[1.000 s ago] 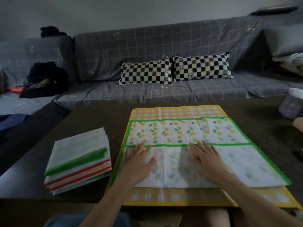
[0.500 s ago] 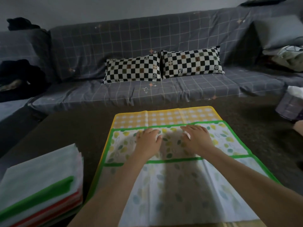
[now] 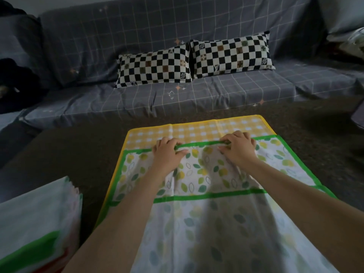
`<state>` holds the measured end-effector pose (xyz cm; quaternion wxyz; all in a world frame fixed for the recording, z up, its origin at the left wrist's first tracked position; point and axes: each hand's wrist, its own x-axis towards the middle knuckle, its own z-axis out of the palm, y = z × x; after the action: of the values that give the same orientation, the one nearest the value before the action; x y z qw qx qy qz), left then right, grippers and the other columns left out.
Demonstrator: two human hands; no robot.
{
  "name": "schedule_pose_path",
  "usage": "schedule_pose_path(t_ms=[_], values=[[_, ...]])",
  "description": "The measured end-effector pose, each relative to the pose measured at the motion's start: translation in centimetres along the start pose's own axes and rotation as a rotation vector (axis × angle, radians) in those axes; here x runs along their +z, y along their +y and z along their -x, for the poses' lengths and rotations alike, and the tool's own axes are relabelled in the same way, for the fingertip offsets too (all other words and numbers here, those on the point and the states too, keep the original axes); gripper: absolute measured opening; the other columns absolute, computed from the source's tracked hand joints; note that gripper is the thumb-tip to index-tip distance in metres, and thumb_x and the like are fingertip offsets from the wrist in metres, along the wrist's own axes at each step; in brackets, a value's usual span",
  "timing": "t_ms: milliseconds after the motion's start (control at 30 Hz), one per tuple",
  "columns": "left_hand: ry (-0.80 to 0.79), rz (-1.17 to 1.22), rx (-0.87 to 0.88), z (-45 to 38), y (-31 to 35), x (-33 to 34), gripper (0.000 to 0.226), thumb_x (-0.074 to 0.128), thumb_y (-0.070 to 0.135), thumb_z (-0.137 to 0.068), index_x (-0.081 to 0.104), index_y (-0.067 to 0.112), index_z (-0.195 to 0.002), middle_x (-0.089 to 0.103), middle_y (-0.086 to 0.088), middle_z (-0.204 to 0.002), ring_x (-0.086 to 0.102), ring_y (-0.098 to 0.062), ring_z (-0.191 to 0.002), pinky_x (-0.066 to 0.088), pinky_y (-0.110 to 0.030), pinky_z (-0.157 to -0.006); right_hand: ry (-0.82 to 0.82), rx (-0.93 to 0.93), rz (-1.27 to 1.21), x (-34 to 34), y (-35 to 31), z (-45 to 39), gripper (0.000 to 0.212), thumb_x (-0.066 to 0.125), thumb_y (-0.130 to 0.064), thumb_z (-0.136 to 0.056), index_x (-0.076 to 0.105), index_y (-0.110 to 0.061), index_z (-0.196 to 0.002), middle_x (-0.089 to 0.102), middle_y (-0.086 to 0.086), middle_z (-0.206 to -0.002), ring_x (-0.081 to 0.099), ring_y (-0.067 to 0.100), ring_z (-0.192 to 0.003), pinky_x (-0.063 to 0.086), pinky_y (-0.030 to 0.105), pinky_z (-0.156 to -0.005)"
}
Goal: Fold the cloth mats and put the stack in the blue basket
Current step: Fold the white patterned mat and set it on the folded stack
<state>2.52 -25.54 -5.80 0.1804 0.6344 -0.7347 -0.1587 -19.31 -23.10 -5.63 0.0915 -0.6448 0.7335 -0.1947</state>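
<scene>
A dark tabletop [image 3: 74,154] fills the near half of the view in a dim room. At the near left corner a stack of folded mats [image 3: 37,229] sits on it, white with green and red edges showing, blurred at this range. Just right of the stack lies the green-bordered leaf-print mat [image 3: 197,174], its near part folded over with the pale underside up, so that it now runs long from left to right. It rests on a yellow checked mat [image 3: 197,129], whose yellow edge shows along the left side and whose far strip is uncovered. At the leaf-print mat's far green edge the left hand [image 3: 167,150] and the right hand [image 3: 238,148] each pinch the border, fingers curled over it and thumb beneath; the cloth bunches under them. Beyond the table stands a grey grid-patterned sofa [image 3: 236,89] with two black-and-white checkered cushions [image 3: 193,60] side by side. A dark bundle [image 3: 15,83] lies at the far left.
</scene>
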Motion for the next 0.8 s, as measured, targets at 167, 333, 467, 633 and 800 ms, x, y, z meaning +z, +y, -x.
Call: schedule_pose_path(t_ms=[167, 333, 467, 633, 800], values=[[0.062, 0.172, -0.026, 0.1, 0.3, -0.6, 0.028, 0.067, 0.047, -0.082, 0.058, 0.025, -0.097, 0.044, 0.005, -0.105, 0.043, -0.022, -0.116, 0.029, -0.043, -0.107, 0.042, 0.007, -0.12, -0.4, 0.1, -0.2, 0.026, 0.061, -0.043, -0.085, 0.062, -0.03, -0.108, 0.052, -0.004, -0.122, 0.032, 0.022, -0.125, 0.02, 0.038, -0.103], [0.075, 0.235, 0.04, 0.9, 1.1, -3.3, 0.033, 0.073, 0.051, -0.074, 0.053, 0.026, -0.068, 0.051, 0.013, -0.069, 0.053, -0.013, -0.076, 0.041, -0.044, -0.087, 0.113, -0.065, -0.137, -3.0, -0.8, 0.8, 0.02, 0.063, -0.043, -0.083, 0.061, -0.026, -0.093, 0.054, -0.01, -0.093, 0.04, 0.018, -0.114, 0.02, 0.035, -0.097], [0.072, 0.246, 0.14, 2.6, 2.4, -7.3, 0.028, 0.074, 0.043, -0.077, 0.066, 0.017, -0.071, 0.055, 0.009, -0.062, 0.046, -0.007, -0.056, 0.037, -0.029, -0.062, 0.179, -0.164, -0.101, -6.4, -1.8, 2.2, 0.024, 0.065, -0.046, -0.08, 0.062, -0.024, -0.089, 0.057, -0.01, -0.088, 0.045, 0.017, -0.109, 0.019, 0.033, -0.096], [0.011, 0.158, 0.215, 6.4, 4.0, -12.0, 0.012, 0.073, 0.037, -0.08, 0.071, 0.026, -0.076, 0.068, -0.002, -0.066, 0.051, -0.014, -0.053, 0.042, -0.029, -0.054, 0.127, -0.301, -0.054, -11.2, -2.6, 5.6, 0.025, 0.067, -0.045, -0.079, 0.066, -0.022, -0.089, 0.059, -0.009, -0.074, 0.056, 0.018, -0.088, 0.028, 0.035, -0.097], [-0.037, 0.054, 0.271, 11.0, 5.4, -14.7, 0.008, 0.071, 0.036, -0.082, 0.072, 0.032, -0.076, 0.059, 0.018, -0.048, 0.045, 0.0, -0.04, 0.034, -0.013, -0.047, 0.09, -0.385, -0.059, -14.3, -2.5, 10.5, 0.023, 0.068, -0.041, -0.079, 0.073, -0.021, -0.088, 0.071, -0.001, -0.077, 0.064, 0.018, -0.073, 0.043, 0.031, -0.084]])
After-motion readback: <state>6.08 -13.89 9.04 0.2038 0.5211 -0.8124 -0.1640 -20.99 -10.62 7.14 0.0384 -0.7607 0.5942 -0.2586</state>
